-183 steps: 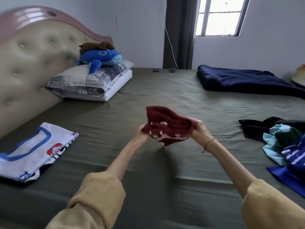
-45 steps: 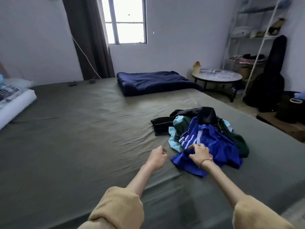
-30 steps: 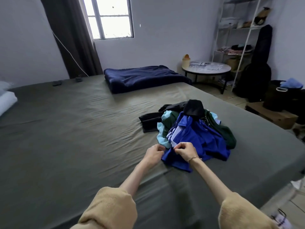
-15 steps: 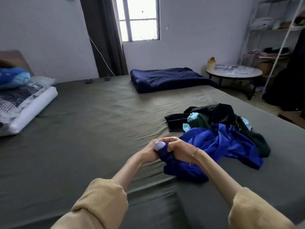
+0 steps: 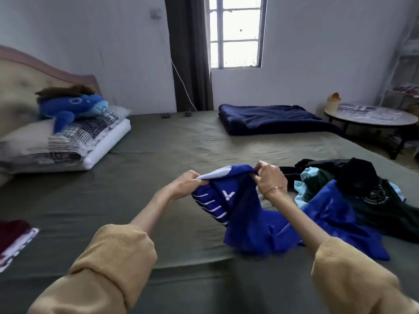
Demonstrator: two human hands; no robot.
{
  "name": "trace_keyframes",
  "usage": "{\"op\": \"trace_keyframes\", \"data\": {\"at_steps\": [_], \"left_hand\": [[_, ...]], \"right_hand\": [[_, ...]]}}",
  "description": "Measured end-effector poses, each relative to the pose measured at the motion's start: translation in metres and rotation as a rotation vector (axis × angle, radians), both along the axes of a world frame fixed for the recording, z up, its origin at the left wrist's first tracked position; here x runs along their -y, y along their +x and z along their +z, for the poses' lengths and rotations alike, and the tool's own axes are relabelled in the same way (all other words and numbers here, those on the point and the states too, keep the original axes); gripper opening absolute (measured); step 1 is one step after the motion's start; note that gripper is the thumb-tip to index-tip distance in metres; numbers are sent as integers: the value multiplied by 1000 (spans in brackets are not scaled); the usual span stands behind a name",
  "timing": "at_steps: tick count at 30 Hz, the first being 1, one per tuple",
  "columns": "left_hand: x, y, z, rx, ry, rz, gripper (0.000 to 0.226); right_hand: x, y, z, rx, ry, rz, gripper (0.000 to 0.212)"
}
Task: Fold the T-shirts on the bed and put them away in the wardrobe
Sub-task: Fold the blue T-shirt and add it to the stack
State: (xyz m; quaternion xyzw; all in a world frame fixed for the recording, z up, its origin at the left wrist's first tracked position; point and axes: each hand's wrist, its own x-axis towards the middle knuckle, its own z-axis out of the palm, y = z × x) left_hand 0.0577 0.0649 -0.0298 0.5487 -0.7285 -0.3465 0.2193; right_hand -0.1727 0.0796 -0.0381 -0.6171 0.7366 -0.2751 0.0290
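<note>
Blue T-shirt (image 5: 247, 214): we hold it bunched above the olive bed (image 5: 158, 155), lifted at its top edge, the rest hanging down and trailing right onto the sheet.
Long axis: we see it run from the raised edge between our hands down and to the right, toward the heap; which end is the collar we cannot tell.
Left hand (image 5: 186, 184): fingers curled, pinching the left end of the raised edge.
Right hand (image 5: 271, 176): fingers curled, gripping the right end of that edge.
Clothes heap (image 5: 353, 184): black, teal and dark green garments, just right of our right hand.
Folded shirts (image 5: 13, 239): at the left edge of the bed.
Navy blanket (image 5: 272, 118): far side, under the window.
</note>
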Motion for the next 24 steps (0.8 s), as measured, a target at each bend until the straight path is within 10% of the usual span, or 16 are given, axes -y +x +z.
{"op": "trace_keyframes", "data": {"at_steps": [7,10,14,24], "left_hand": [[-25,32,87,-221,-89,68,29],[-33,44,105,-508,-135,194,24],[-26,66,84,-676,-4,430,22],[-64,163,-99,217,540,670,27]], "right_hand": [[21,62,45,805,-273,183,6],[17,81,59,771,-338,356,23],[19,100,42,565,67,558,77],[-1,106,-102,-249,927,516,63]]}}
